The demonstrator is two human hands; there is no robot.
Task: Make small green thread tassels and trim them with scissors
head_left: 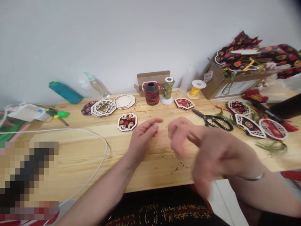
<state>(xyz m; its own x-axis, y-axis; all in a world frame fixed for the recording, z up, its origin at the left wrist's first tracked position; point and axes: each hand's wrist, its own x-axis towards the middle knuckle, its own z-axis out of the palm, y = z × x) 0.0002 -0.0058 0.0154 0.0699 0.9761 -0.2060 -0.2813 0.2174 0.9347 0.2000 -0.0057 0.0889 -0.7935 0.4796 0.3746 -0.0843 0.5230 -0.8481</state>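
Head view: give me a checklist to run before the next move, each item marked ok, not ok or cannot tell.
1. Left hand fingers secure on a thread: cannot tell, too fine to make out.
2. Right hand grip confirmed: cannot tell, motion blur.
3. Scissors lying on the table: ok.
4. Rounded patterned piece flat, pattern up: ok.
5. Red thread spool upright: ok.
6. Tabletop near the hands free of scraps: not ok, dark scraps there.

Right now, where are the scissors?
Head view, right side: the scissors lie on the table just beyond the right hand, between the red fan-shaped piece and the black fan-shaped ornament.
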